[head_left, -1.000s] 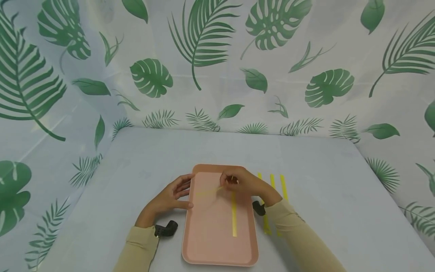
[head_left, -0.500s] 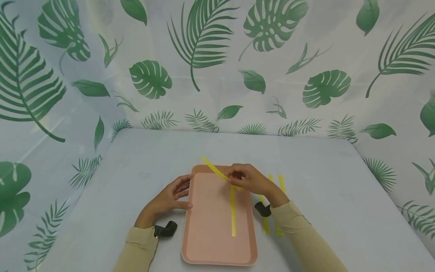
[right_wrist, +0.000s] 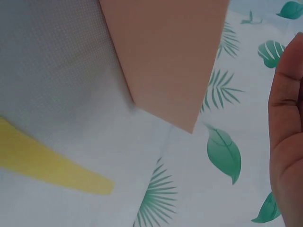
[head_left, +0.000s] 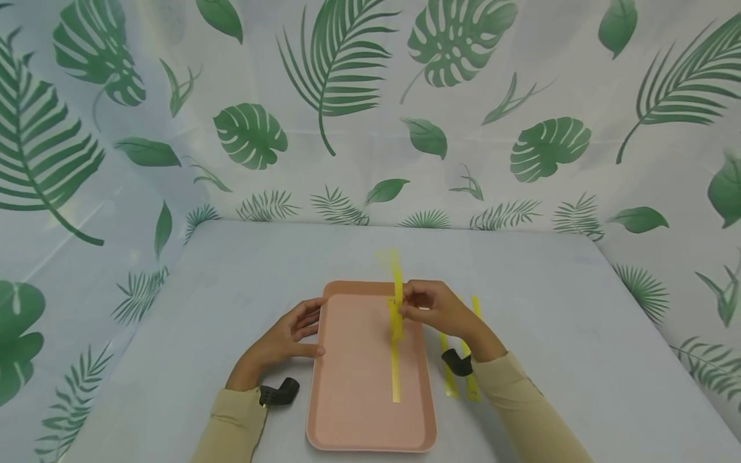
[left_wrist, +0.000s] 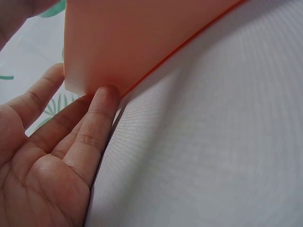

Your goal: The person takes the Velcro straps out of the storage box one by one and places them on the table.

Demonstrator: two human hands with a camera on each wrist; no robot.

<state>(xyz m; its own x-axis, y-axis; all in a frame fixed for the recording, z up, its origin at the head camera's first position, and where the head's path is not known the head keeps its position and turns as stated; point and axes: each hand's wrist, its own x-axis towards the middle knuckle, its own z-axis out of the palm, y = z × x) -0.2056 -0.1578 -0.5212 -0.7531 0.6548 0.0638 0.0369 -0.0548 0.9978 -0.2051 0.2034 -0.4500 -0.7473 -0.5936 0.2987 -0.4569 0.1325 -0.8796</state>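
Observation:
A pink rectangular tray point(head_left: 353, 392) lies lengthwise on the table, with a flat yellow strip point(head_left: 396, 379) lying along its right half. My left hand point(head_left: 283, 334) rests at the tray's left edge, fingers and thumb spread; the left wrist view has its fingertips against the tray's outer wall point(left_wrist: 118, 38). Over the tray's upper right part, my right hand point(head_left: 448, 312) pinches another thin yellow strip point(head_left: 397, 283) between thumb and fingers. This strip stands nearly upright, its blurred top above the tray's far rim. In the right wrist view only an edge of the right hand point(right_wrist: 286, 132) shows.
More yellow strips point(head_left: 451, 383) lie on the white table point(head_left: 255, 263) right of the tray, partly hidden by the right hand and forearm. One strip's end point(right_wrist: 52, 163) shows in the right wrist view. Leaf-printed cloth point(head_left: 347, 161) stands behind the table and at its sides.
My right hand has moved slightly right, and the strip it pinches has swung from pointing left across the tray to nearly upright. The left hand keeps its place on the tray's edge.

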